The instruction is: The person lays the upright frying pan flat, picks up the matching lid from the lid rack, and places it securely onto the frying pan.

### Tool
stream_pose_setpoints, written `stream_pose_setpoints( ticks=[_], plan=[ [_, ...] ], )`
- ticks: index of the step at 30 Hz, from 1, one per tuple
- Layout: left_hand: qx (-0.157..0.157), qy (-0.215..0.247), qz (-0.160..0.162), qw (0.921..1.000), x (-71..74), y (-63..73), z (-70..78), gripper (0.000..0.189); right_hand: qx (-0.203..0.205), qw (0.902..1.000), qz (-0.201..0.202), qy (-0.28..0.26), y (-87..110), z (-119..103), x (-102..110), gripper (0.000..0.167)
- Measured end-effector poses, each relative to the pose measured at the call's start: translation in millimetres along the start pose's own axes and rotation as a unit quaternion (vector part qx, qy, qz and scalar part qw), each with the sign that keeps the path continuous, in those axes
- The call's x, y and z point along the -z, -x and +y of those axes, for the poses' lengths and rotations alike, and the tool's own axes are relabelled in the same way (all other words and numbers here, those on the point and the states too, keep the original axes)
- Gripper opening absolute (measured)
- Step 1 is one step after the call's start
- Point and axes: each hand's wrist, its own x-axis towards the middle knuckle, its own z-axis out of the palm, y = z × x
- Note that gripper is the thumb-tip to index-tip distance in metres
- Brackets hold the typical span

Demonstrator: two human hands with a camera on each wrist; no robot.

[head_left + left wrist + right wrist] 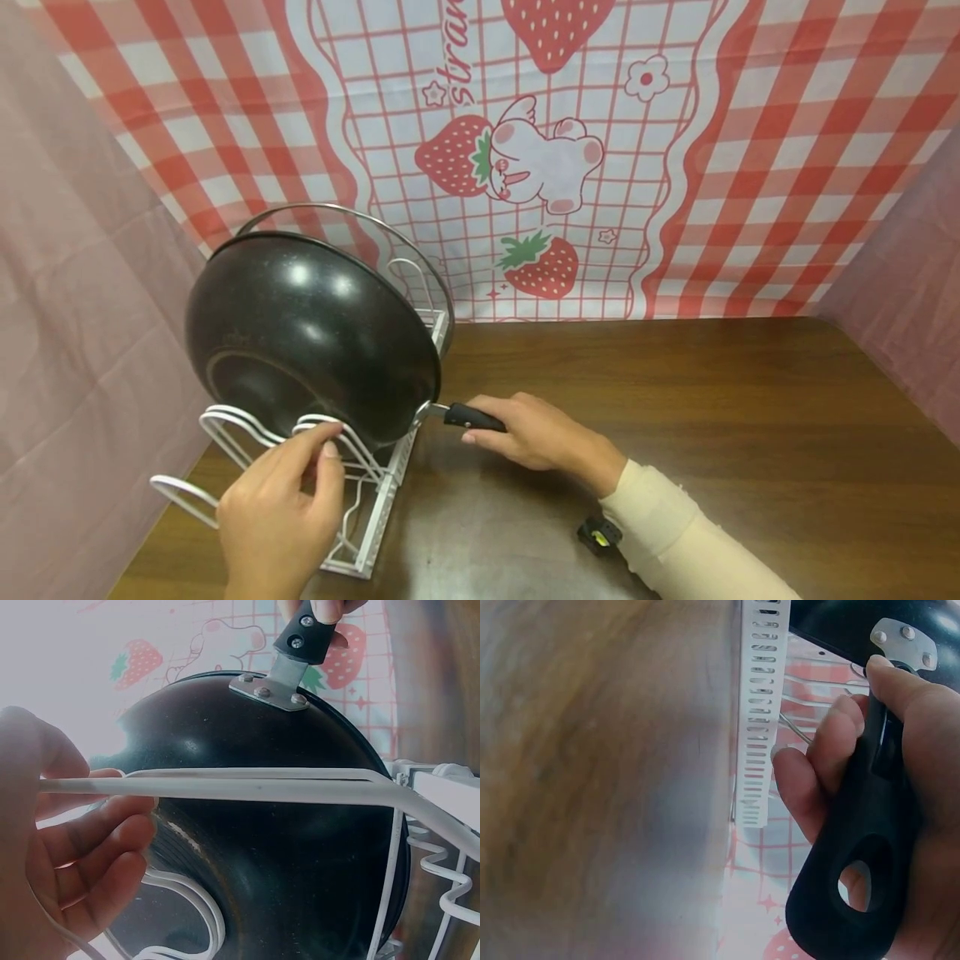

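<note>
A black wok [315, 325] stands on its side in a white wire pan rack [378, 517], its rounded underside toward me. My right hand [536, 433] grips the wok's black handle [855, 847], thumb along the top. With thumb and fingers my left hand [281, 508] pinches one of the rack's front wire loops [262, 789]. In the left wrist view that wire crosses in front of the wok [300, 855], and the riveted metal bracket [270, 691] of the handle shows above it. Part of the rack is hidden behind the wok.
A round rim, apparently a pan lid [442, 283], stands in the rack behind the wok. A small black device [598, 535] sits by my right sleeve. Behind the brown wooden table [712, 400] hangs a strawberry-print cloth [555, 167], with pink cloth [82, 292] at the left.
</note>
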Motion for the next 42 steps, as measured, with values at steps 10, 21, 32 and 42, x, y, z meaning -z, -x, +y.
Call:
stream_pose_setpoints(
  ticks=[10,21,32,42],
  plan=[
    [-0.004,-0.001,0.006,1.0,-0.7,0.1,-0.2,0.027,0.008,1.0,0.0,0.005,-0.2,-2.4,0.3,0.034],
    [0.002,0.001,0.004,1.0,-0.7,1.1,-0.1,0.027,0.006,0.9995,0.01,-0.028,1.3,-1.0,-3.5,0.035],
    [-0.006,0.004,0.01,0.9999,-0.1,-0.9,-0.9,0.027,0.017,0.9992,0.019,-0.03,-1.3,-0.9,-2.9,0.031],
    [-0.009,0.008,0.012,0.9999,-1.4,-0.3,-3.4,0.027,0.014,0.9988,0.018,-0.043,0.4,-1.2,-4.1,0.03]
  ],
)
